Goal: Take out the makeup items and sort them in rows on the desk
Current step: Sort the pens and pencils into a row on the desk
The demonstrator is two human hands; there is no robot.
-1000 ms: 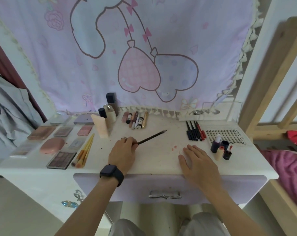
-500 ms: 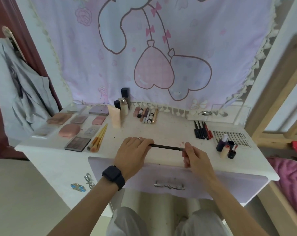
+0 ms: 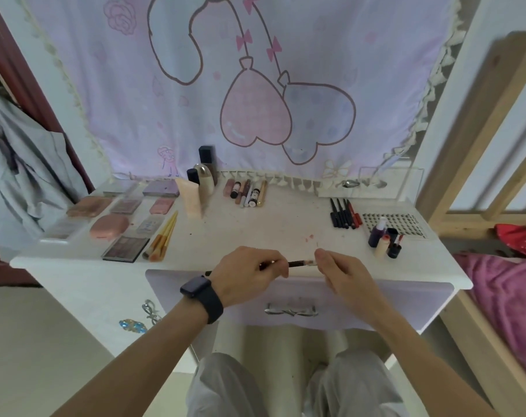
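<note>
Person seated at a white surface [image 3: 285, 227], knees under it. Both hands are raised just over the front edge, above the closed drawer [image 3: 406, 302].

Left hand [image 3: 249, 275]: fingers curled round a thin dark makeup stick [image 3: 297, 263]; brush or pencil, cannot tell. Dark watch [image 3: 202, 297] on that wrist. The stick's back end pokes out past the heel of the hand, close to the watch.

Right hand [image 3: 343, 275]: thumb and forefinger pinch the stick's pale tip, other fingers loosely curled beneath. The stick lies roughly level between the two hands, lifted off the surface.

Laid out on the surface, left to right:
- Palettes [image 3: 124, 249] and a pink compact [image 3: 109, 226], in rows at the far left.
- Yellow-handled brushes [image 3: 162, 236], bunched, just beside the darkest palette.
- A pale tube [image 3: 190, 198] standing upright, with bottles [image 3: 206, 179] behind it against the cloth.
- Lip tubes [image 3: 246, 192] side by side at back centre.
- Black pens [image 3: 341, 213] side by side, one red pen at the right end of the group.
- A dotted sheet [image 3: 403, 222] lying flat, with small bottles [image 3: 385, 239] clustered upright at its front left corner.
- A clear box [image 3: 373, 185] at back right.

A few pink smudges [image 3: 309, 237] mark the bare middle, just beyond the hands.

Behind: lilac cloth [image 3: 255, 85] printed with two hearts, fringe touching the surface's back edge. Grey garment [image 3: 23, 164] hangs at left. Wooden frame [image 3: 481, 115] and pink blanket [image 3: 508, 296] at right.
</note>
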